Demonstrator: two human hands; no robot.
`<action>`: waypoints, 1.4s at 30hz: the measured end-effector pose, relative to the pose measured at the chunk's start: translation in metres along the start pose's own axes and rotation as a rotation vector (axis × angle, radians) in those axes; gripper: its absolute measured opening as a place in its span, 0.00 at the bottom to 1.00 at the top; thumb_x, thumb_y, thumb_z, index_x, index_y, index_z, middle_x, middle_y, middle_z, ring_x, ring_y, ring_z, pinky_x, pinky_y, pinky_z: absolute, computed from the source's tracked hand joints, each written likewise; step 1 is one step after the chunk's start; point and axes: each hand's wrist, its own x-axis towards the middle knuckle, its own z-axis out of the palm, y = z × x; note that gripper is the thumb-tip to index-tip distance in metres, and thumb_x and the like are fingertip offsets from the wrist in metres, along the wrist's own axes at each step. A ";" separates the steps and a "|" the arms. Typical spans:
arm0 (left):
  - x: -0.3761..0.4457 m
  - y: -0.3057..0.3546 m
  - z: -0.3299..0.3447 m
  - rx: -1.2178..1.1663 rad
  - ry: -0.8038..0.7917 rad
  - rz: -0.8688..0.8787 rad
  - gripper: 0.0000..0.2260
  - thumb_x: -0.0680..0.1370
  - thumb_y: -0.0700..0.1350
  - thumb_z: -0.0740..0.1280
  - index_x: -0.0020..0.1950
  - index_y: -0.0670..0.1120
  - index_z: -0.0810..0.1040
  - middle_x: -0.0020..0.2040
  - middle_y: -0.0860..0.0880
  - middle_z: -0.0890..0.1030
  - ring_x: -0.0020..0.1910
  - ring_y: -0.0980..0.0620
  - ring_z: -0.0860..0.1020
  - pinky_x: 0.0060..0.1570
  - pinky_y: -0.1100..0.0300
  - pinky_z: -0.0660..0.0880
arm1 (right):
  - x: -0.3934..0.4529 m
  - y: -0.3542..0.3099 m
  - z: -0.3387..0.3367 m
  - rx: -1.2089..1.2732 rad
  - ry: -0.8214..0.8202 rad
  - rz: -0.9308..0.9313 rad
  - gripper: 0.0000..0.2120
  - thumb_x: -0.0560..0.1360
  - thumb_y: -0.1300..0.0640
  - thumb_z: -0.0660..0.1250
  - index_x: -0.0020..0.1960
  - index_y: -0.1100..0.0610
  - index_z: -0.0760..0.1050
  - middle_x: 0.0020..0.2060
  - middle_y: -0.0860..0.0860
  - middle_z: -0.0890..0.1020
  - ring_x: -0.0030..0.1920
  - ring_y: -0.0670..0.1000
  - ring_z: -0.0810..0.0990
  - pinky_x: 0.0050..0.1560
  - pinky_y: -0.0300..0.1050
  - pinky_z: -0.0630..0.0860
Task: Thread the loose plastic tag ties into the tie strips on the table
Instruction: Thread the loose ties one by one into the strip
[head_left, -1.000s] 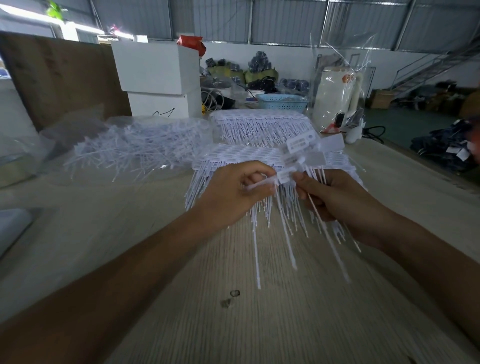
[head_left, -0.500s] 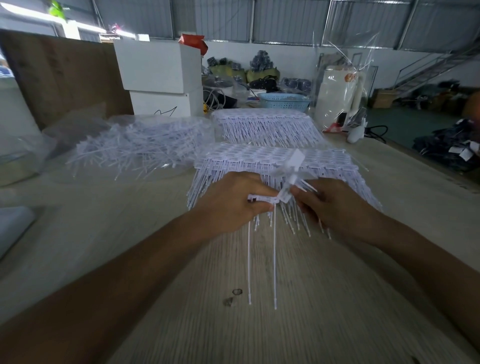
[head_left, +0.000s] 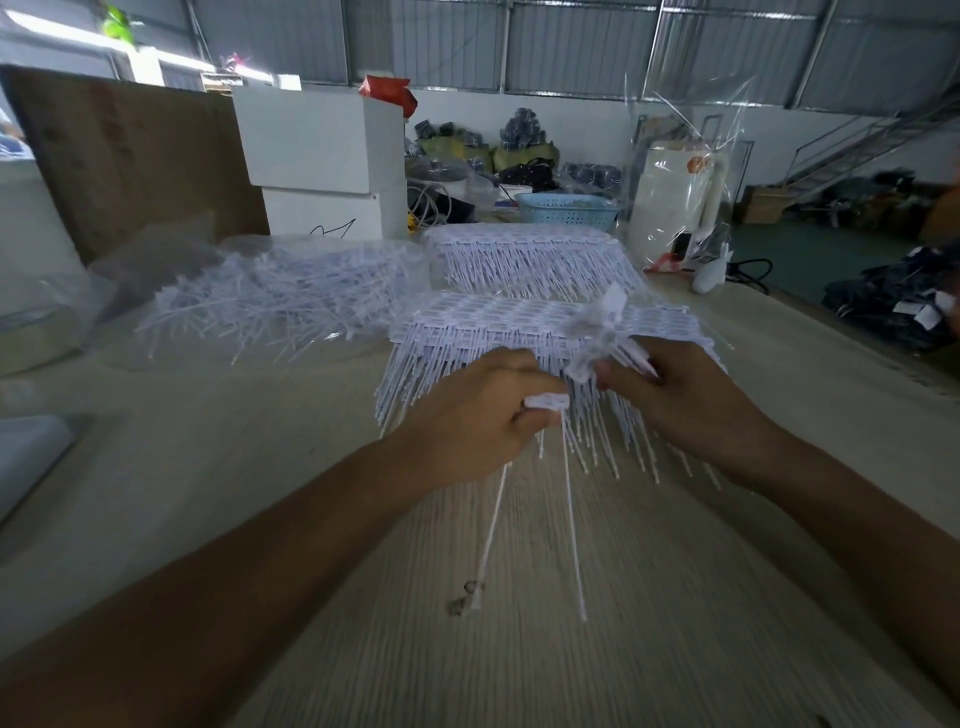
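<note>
My left hand (head_left: 480, 415) pinches two ties (head_left: 543, 402); my right hand (head_left: 675, 400) grips blurred tags (head_left: 597, 332). Mid-frame, I could snag the strip (head_left: 493, 322) beneath.

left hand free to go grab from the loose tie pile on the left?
Probably not yet. The left hand grips a tie head with two tails hanging below. The path to the loose pile looks unobstructed across the table, but the fingers are occupied.

Two hands, left (head_left: 467, 426) and right (head_left: 685, 405), over the table (head_left: 260, 467). Two long ties (head_left: 571, 519) dangle. Two stacks of tie strips (head_left: 493, 322), one heap of loose ties (head_left: 280, 301), two white boxes (head_left: 317, 140), one blue basket (head_left: 569, 210).
</note>
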 end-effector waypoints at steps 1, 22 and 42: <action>0.001 0.001 0.000 -0.082 0.027 -0.031 0.09 0.80 0.42 0.68 0.59 0.45 0.83 0.48 0.46 0.78 0.48 0.53 0.74 0.50 0.56 0.73 | -0.001 -0.002 0.001 0.059 0.031 0.048 0.16 0.81 0.53 0.65 0.40 0.62 0.79 0.32 0.57 0.79 0.31 0.51 0.76 0.36 0.43 0.69; 0.002 0.012 -0.005 -0.514 0.229 -0.061 0.09 0.77 0.39 0.72 0.56 0.43 0.78 0.48 0.52 0.84 0.45 0.58 0.83 0.43 0.66 0.76 | -0.007 -0.009 0.002 0.190 -0.187 0.079 0.18 0.78 0.42 0.63 0.33 0.50 0.75 0.26 0.45 0.69 0.28 0.45 0.67 0.34 0.41 0.63; -0.002 -0.001 -0.009 0.089 0.130 0.048 0.12 0.84 0.44 0.60 0.64 0.45 0.79 0.52 0.49 0.81 0.50 0.48 0.79 0.47 0.49 0.77 | -0.006 -0.014 -0.008 0.448 -0.176 0.203 0.13 0.76 0.46 0.68 0.37 0.52 0.80 0.23 0.46 0.70 0.23 0.44 0.65 0.23 0.36 0.60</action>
